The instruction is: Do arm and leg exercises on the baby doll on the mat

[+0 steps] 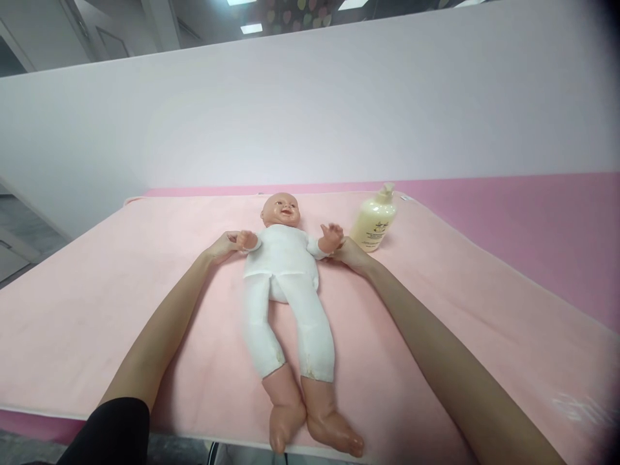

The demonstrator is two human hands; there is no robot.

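A baby doll [281, 255] with a white cloth body lies on its back, its head away from me and its feet close to the near edge. My left hand [223, 247] is closed on the doll's arm at the left, by its small plastic hand. On the other side, my right hand [349, 254] grips the doll's other arm near the wrist, with the fingers partly hidden beneath it. Just beyond my right hand stands a pump bottle [374, 223] of pale yellow liquid.
Under the doll is a pink towel [121, 290] spread over a pink surface [533, 239]. A white partition [310, 110] rises behind the far edge. At the left, a grey floor and cabinets show past the towel.
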